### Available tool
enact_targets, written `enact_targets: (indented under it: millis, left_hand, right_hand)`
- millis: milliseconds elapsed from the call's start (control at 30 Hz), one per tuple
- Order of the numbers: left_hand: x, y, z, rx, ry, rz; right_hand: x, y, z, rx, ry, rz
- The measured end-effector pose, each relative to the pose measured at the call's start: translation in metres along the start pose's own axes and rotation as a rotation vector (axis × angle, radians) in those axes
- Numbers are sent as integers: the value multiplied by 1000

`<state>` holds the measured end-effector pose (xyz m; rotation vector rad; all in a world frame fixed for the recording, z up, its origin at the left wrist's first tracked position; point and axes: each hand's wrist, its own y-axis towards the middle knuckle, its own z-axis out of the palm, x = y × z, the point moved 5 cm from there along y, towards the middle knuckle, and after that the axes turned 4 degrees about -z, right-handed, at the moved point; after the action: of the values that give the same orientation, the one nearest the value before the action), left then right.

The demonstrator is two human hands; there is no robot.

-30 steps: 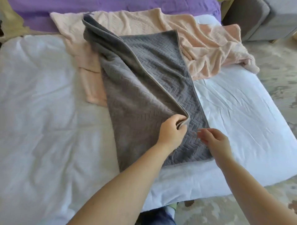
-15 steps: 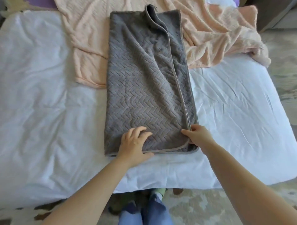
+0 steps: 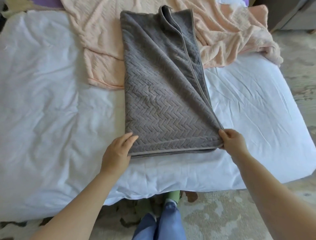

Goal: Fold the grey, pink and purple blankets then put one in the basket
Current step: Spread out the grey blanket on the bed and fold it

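The grey blanket [image 3: 159,96] lies folded lengthwise in a long strip on the white bed, its herringbone side up. My left hand [image 3: 118,152] grips its near left corner, fingers tucked under the edge. My right hand [image 3: 230,140] pinches the near right corner, where the layers bunch together. The pink blanket [image 3: 222,34] lies crumpled and unfolded at the far side, partly under the grey one. Only a sliver of the purple blanket [image 3: 46,2] shows at the top left edge. No basket is in view.
The white bed [image 3: 42,102] fills most of the view, with its near edge just in front of my legs. A patterned rug [image 3: 213,214] covers the floor. A grey piece of furniture [image 3: 294,15] stands at the top right.
My left hand laid the grey blanket's edge over, completing a lengthwise fold, then slid to the near left corner. My right hand took hold of the near right corner.
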<state>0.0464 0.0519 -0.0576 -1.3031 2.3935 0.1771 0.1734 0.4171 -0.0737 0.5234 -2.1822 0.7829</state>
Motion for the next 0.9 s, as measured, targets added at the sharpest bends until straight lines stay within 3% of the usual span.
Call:
enact_targets:
  millis: [133,300,467,600,733,900]
  left_hand:
    - [15,-15,11,51,-39,-42]
    - [20,-13,6,-32,9,-50]
    - [-10,7,4,-80,-37,48]
    - [6,29,-4,-127,-373,-268]
    - [27,49,-10,-26,-631,-422]
    - [31,37,-19,0,-365,-248]
  right_hand:
    - [-21,-14,13,28,-74,55]
    - [-10,-12,16,15,-65,48]
    - [3,-7,18,15,-93,2]
    - [14,1,16,-28,-65,-22]
    - [19,10,17,-42,112,64]
    - [15,13,11,-35,81,80]
